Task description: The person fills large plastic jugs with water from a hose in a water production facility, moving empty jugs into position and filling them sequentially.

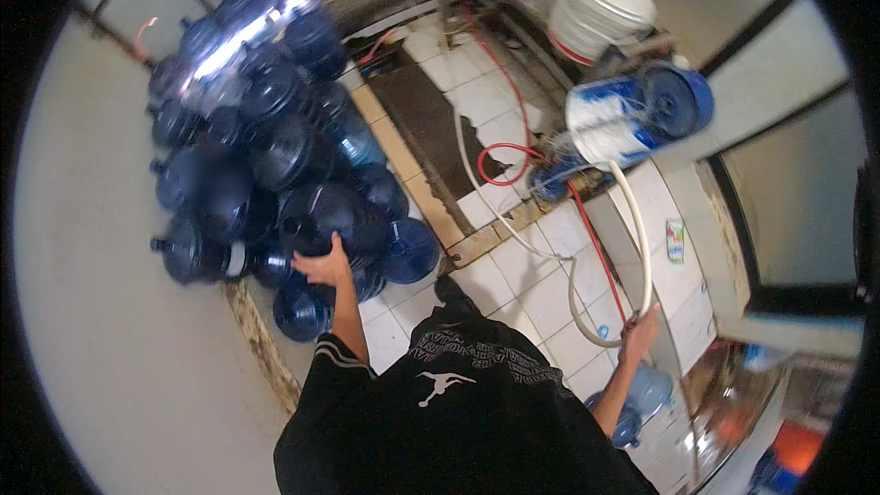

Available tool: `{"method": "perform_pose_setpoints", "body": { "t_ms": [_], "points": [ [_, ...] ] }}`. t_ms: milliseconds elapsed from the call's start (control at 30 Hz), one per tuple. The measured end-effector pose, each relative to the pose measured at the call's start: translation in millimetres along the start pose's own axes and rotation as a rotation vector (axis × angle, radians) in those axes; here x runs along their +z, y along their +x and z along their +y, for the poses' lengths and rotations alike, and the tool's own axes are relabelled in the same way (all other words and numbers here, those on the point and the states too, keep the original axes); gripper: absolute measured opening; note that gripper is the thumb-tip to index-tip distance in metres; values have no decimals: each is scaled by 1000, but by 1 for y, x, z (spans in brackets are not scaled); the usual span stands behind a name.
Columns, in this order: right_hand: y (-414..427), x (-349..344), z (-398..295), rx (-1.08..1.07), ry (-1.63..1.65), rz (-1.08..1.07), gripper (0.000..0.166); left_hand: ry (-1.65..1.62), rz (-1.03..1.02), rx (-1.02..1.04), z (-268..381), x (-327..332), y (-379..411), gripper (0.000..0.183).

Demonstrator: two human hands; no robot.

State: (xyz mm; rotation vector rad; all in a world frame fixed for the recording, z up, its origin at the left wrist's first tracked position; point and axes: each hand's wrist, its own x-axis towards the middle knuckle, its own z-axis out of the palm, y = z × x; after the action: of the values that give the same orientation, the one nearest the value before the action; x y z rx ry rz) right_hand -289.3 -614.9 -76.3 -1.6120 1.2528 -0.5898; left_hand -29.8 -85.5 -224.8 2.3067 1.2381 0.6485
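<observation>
My left hand (326,262) is at the left with its fingers spread, at the near side of a dark blue water jug (340,216). The jug lies tilted on the pile and its neck faces left; whether the fingers press on it is hard to tell. Around it, more blue water jugs (275,148) are stacked against the wall. Over at the right, my right hand (641,331) is closed around a cream-white hose (643,240). This hose arches up to a blue-and-white bucket (598,125), and a slack length loops over the floor.
A red hose (595,240) crosses the white floor tiles (509,265). Behind is a recessed floor area with a broken tile edge (447,210). A white bucket (591,14) stands at the back right. More jugs (650,388) sit beside my right forearm, near a tiled ledge (653,199).
</observation>
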Motion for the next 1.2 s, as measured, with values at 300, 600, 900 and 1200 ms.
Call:
{"method": "perform_pose_setpoints", "body": {
  "t_ms": [300,600,900,1200],
  "points": [
    [-82,-90,73,85,166,186,59,150,-233,-90,2,23,-177,111],
    [-171,-214,141,334,759,664,58,11,-799,680,37,4,-368,99],
    [-232,-280,203,464,1061,1206,60,-231,-1191,1075,39,-38,-518,78],
    [-275,-260,225,587,1137,1771,60,-213,-1525,1588,33,-38,-629,68]
  ]
}}
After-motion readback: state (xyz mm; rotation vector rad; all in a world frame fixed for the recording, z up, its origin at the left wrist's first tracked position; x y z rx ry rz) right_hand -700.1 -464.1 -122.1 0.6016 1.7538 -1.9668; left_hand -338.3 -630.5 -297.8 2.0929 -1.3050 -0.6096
